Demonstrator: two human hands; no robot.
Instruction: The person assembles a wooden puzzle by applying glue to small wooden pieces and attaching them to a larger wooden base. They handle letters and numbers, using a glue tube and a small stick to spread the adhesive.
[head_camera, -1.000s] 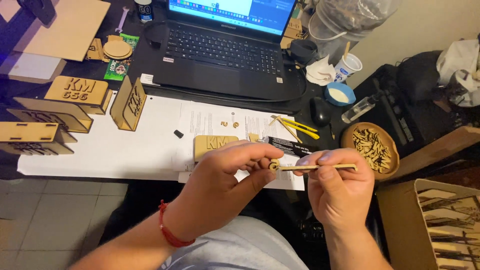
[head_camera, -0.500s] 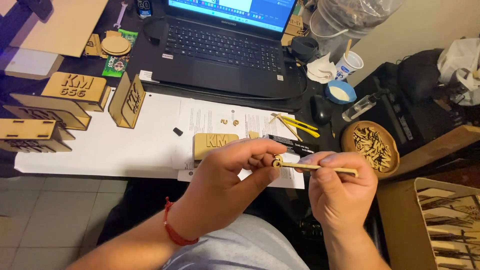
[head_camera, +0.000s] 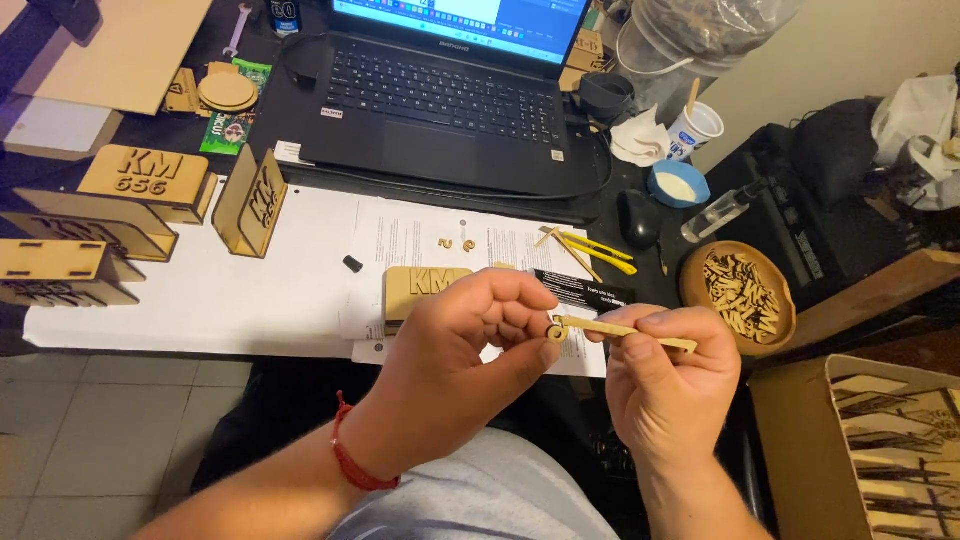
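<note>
- Your right hand (head_camera: 668, 372) is curled shut around a thin wooden stick (head_camera: 622, 331), thumb and forefinger pinching it so that it lies almost level, a little lower at its right end.
- Your left hand (head_camera: 462, 352) is closed too, with thumb and fingertips pinched at the stick's left tip, where a small round wooden piece (head_camera: 556, 331) sits; whether that piece is part of the stick or separate, you cannot tell from here.
- The stick is held in the air in front of your lap, just beyond the near edge of the desk.
- A red cord (head_camera: 352, 462) circles your left wrist.
- Behind your left hand, a small wooden sign (head_camera: 418, 287) lies on white paper (head_camera: 250, 290) spread over the desk.
- Further left on the paper, an upright wooden stand (head_camera: 250, 201) is set on edge, and more wooden signs (head_camera: 140, 180) are grouped at the paper's left end.
- A laptop (head_camera: 440, 95) is open at the back of the desk, its screen lit.
- To the right of your hands, a round wooden bowl (head_camera: 740, 295) holds many small wooden bits.
- Yellow tweezers (head_camera: 590, 248) lie between the paper and a black mouse (head_camera: 641, 217).
- A cardboard box (head_camera: 870, 440) of cut wooden sheets sits at the lower right.
</note>
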